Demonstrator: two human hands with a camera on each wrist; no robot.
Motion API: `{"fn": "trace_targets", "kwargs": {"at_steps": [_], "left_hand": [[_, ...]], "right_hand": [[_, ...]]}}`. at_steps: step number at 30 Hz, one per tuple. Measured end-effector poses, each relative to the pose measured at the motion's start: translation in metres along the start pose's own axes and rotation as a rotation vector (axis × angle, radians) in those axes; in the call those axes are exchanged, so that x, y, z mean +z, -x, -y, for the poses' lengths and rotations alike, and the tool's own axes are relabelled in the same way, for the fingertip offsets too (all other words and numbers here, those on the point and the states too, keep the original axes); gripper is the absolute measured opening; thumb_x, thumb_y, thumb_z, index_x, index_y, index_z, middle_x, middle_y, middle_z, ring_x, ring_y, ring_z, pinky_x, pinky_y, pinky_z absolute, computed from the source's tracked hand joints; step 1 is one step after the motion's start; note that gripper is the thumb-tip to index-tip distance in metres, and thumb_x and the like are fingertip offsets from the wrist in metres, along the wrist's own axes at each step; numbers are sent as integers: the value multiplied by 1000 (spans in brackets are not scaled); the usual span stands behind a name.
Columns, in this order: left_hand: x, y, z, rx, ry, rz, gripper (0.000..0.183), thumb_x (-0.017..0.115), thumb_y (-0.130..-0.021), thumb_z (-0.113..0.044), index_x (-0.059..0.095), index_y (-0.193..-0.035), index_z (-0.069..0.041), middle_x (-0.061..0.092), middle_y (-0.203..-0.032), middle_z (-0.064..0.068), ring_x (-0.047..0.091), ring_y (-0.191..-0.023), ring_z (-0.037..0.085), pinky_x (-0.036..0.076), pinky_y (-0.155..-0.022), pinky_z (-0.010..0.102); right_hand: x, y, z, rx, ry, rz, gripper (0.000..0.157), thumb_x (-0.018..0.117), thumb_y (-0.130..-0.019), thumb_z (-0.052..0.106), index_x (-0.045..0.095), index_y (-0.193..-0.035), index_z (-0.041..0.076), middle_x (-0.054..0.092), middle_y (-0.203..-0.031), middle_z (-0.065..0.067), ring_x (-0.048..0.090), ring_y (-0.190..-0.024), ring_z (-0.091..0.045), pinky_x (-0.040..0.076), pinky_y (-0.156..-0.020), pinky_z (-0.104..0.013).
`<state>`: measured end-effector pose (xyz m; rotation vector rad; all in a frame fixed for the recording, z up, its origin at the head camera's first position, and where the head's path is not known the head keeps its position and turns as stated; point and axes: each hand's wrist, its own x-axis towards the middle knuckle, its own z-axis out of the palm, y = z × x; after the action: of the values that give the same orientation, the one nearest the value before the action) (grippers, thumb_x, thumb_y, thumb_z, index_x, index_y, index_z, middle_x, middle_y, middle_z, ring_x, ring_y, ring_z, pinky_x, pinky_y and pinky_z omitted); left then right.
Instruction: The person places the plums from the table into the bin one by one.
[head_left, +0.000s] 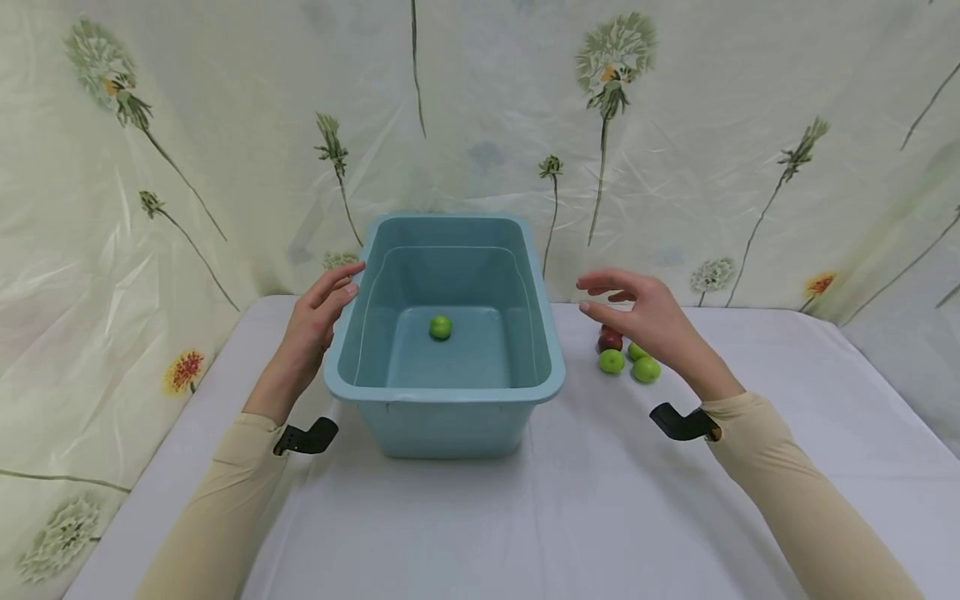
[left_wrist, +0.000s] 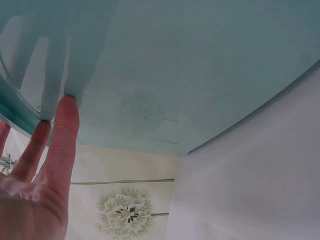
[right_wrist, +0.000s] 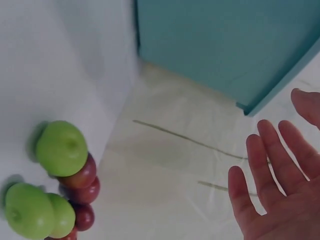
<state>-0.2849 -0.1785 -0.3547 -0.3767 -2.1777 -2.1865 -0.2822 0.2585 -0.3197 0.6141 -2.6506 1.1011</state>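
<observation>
A blue-green plastic tub (head_left: 442, 421) stands on the table with one green apple (head_left: 440, 327) on its floor. At the tub's left side is my left hand (head_left: 313, 323); its fairly straight fingers reach the wall just under the rim, with fingertips (left_wrist: 70, 102) at or very near the plastic. My right hand (head_left: 648, 312) hovers to the right of the tub, fingers extended and apart, holding nothing. Below it on the table lie green apples (right_wrist: 62, 148) and several dark red fruits (right_wrist: 82, 192), grouped together. In the head view the right hand partly hides this group.
A white cloth covers the table (head_left: 465, 533). Behind and at the left hangs a pale curtain (head_left: 480, 100) printed with dandelions, close to the tub's far end. A black wrist mount (head_left: 307, 436) sits on the left sleeve, another mount (head_left: 682, 422) on the right.
</observation>
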Motion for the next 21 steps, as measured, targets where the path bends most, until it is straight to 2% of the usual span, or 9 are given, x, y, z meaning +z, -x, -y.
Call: {"fn": "trace_targets", "kwargs": {"at_steps": [8, 13, 17, 21], "left_hand": [[0, 0, 0, -4, -3, -3, 47, 57, -99, -41, 52, -143, -25, 44, -142, 9, 50, -123, 25, 52, -82, 28], [0, 0, 0, 2, -5, 0, 47, 57, -99, -41, 51, -143, -25, 44, -142, 9, 50, -122, 24, 52, -82, 28], [0, 0, 0, 8, -2, 8, 47, 56, -100, -40, 51, -144, -24, 44, -142, 9, 49, -123, 24, 52, -83, 29], [-1, 1, -1, 7, -4, 8, 47, 57, -100, -40, 52, -143, -25, 44, -142, 9, 51, -121, 24, 52, -79, 27]], "right_hand": [[-3, 13, -14, 54, 47, 24, 40, 69, -94, 33, 63, -128, 13, 64, -122, -4, 60, -105, -21, 47, -88, -42], [-4, 21, -21, 105, 48, 36, 43, 69, -93, 38, 63, -129, 16, 64, -123, -4, 61, -103, -24, 47, -88, -45], [-6, 26, -27, 129, 37, 37, 42, 70, -92, 36, 63, -128, 16, 64, -121, -2, 59, -106, -23, 46, -91, -45], [-7, 32, -32, 150, 54, 36, 39, 71, -93, 33, 63, -128, 17, 65, -120, -4, 59, -105, -20, 47, -89, -36]]}}
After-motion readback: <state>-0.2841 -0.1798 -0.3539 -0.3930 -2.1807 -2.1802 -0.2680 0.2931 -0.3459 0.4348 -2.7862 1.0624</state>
